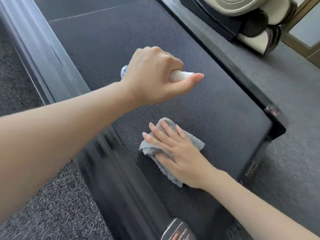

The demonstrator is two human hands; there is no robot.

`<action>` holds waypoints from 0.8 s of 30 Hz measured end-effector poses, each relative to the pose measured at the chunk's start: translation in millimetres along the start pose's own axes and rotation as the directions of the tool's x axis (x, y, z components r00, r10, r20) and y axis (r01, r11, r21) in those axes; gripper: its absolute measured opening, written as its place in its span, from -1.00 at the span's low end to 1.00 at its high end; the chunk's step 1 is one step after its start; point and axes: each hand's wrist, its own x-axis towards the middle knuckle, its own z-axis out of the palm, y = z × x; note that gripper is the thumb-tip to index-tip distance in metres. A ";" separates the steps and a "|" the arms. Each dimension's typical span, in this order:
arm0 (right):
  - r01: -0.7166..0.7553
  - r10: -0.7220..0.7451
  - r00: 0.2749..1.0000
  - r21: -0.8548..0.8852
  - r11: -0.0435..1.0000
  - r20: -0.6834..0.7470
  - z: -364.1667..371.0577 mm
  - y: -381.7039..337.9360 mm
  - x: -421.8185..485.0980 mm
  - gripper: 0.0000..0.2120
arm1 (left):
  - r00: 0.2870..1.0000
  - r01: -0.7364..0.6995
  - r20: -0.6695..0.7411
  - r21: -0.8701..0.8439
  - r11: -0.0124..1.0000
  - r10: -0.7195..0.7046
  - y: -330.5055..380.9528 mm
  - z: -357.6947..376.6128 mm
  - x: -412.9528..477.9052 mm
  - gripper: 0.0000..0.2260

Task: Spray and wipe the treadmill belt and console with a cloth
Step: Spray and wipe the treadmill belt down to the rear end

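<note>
We take the black, finely textured treadmill belt (121, 40) as our landmark; it runs slantwise from the top left to the lower right of the view. Above the middle of the belt we see the left hand (152, 75). Its fingers are curled tight round a small white plastic spray bottle (180, 76) and the thumb lies straight along the bottle's white end. A blue-and-white patterned part of the bottle shows at the wrist side of the fist. We cannot tell whether the bottle touches the belt.

Nearer to us, on the belt towards its rounded end, lies a rumpled grey fleecy cloth (192, 141). The right hand (176, 153) rests flat on top of it, palm down. Its fingers are straight and slightly spread, pressing the cloth against the belt, and the thumb lies at the cloth's near edge. Part of the cloth sticks out beyond the fingertips and part under the wrist.

Along the belt's left edge runs a dark glossy side rail (43, 54), blurred in this view. A matching black rail (225, 58) borders the right edge and ends in a black corner cap (275, 115) at the belt's end. A faint pale line (83, 14) crosses the belt at its far part.

Grey speckled carpet floor (294, 101) lies on both sides of the belt. Beyond the belt's right rail stands a cream-and-black padded object (256, 18), only partly in view. A black label with small print (176, 229) sits at the belt's nearest part, too blurred to read.
</note>
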 end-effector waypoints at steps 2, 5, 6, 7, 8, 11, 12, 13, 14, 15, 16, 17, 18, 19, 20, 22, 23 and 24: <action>0.031 -0.033 0.999 -0.075 0.997 -0.032 -5.2 7.6 19.0 -0.51 | 1.000 -0.018 0.006 0.009 1.000 0.018 1.4 1.4 -0.4 -0.48; -0.136 0.127 0.984 -0.066 0.989 -0.126 -15.6 49.6 45.5 -0.54 | 0.999 -0.027 0.021 0.021 0.999 0.026 -0.2 -1.1 -4.2 -0.49; -0.230 0.218 0.959 -0.049 0.972 -0.181 -21.2 66.7 49.7 -0.55 | 1.000 -0.013 0.023 0.028 1.000 0.013 -1.1 -2.9 -5.6 -0.49; -0.334 0.322 0.921 -0.018 0.942 -0.220 -27.8 81.9 51.6 -0.56 | 1.000 -0.003 0.024 0.036 0.999 0.002 -2.4 -4.5 -6.9 -0.49; -0.434 0.428 0.874 0.024 0.900 -0.231 -33.2 94.7 50.6 -0.56 | 1.000 0.001 0.027 0.040 0.999 -0.002 -3.8 -5.7 -8.4 -0.49; -0.543 0.540 0.814 0.048 0.838 -0.214 -34.2 102.7 42.2 -0.55 | 0.999 0.007 0.044 0.040 0.999 -0.009 -5.9 -8.0 -11.8 -0.49; -0.508 0.506 0.838 0.043 0.860 -0.205 -30.8 94.0 39.9 -0.55 | 0.999 0.013 0.048 0.043 0.999 -0.015 -5.6 -8.2 -11.4 -0.48; -0.449 0.451 0.873 0.054 0.892 -0.187 -25.7 82.3 37.3 -0.55 | 0.998 0.018 0.052 0.047 0.999 -0.020 -4.5 -8.5 -10.5 -0.48; -0.377 0.384 0.909 0.071 0.924 -0.162 -21.1 66.8 32.8 -0.53 | 0.998 0.017 0.056 0.050 0.999 -0.020 -2.9 -8.8 -9.5 -0.48; -0.305 0.313 0.940 0.080 0.949 -0.134 -16.5 49.4 26.6 -0.51 | 0.998 0.011 0.059 0.052 0.999 -0.014 -1.3 -9.0 -8.2 -0.48; -0.236 0.243 0.964 0.070 0.969 -0.106 -11.3 32.9 18.2 -0.51 | 0.998 0.000 0.064 0.049 0.999 -0.003 0.4 -9.6 -7.0 -0.48; -0.170 0.173 0.982 0.040 0.985 -0.079 -5.8 16.6 7.4 -0.51 | 0.997 -0.011 0.072 0.043 0.999 0.008 2.2 -10.1 -6.2 -0.49; -0.108 0.108 0.993 0.005 0.994 -0.052 -0.3 3.0 -5.7 -0.52 | 0.997 -0.022 0.080 0.041 0.999 0.019 3.5 -10.8 -5.6 -0.49; -0.054 0.053 0.998 -0.020 0.998 -0.030 4.8 -7.6 -20.0 -0.52 | 0.996 -0.032 0.084 0.042 0.999 0.028 4.4 -11.1 -5.1 -0.49; -0.015 0.015 1.000 -0.039 0.999 -0.005 9.0 -13.9 -34.7 -0.51 | 0.995 -0.038 0.089 0.041 0.998 0.035 4.8 -11.0 -5.0 -0.49; 0.021 -0.018 0.999 -0.085 0.996 0.036 12.7 -16.3 -64.0 -0.51 | 0.994 -0.042 0.100 0.036 0.998 0.039 6.2 -8.9 -5.8 -0.49; 0.026 -0.022 0.999 -0.105 0.994 0.041 13.6 -14.3 -75.8 -0.51 | 0.994 -0.044 0.105 0.035 0.998 0.040 7.1 -7.2 -6.2 -0.49; 0.026 -0.020 0.999 -0.124 0.992 0.042 13.8 -12.7 -84.0 -0.51 | 0.993 -0.047 0.111 0.036 0.998 0.043 8.2 -5.5 -6.8 -0.49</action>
